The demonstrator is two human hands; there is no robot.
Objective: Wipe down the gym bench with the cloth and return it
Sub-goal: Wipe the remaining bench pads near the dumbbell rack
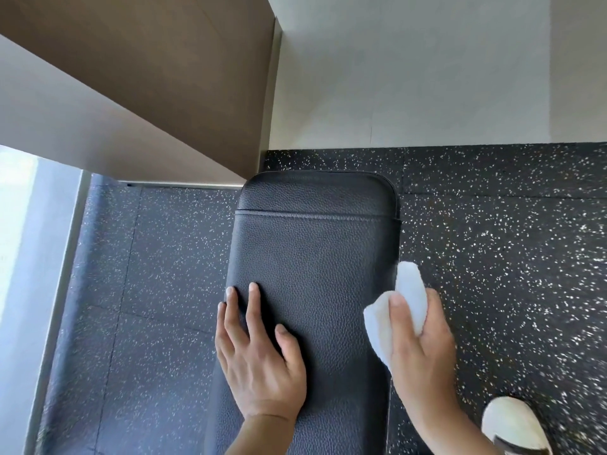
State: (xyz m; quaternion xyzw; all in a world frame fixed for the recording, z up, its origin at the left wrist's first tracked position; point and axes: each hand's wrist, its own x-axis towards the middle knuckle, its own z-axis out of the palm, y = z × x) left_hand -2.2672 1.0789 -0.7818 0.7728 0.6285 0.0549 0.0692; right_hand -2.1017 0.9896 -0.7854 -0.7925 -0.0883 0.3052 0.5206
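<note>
The long black padded bench with grained leather-like upholstery [315, 274] stood on black rubber flooring flecked with white [492, 241], its rounded end near a pale wall [410, 77]. The left hand [259, 362] lay flat on the pad's left edge, fingers straight and spread. The right hand [423, 349] grasped a crumpled white cloth [394, 310] against the bench's right edge. A white shoe [512, 425] showed at lower right.

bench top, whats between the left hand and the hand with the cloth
In the head view, only bare black padding of the bench lies between the left hand, flat on it, and the right hand gripping the white cloth at the bench's right edge.
</note>
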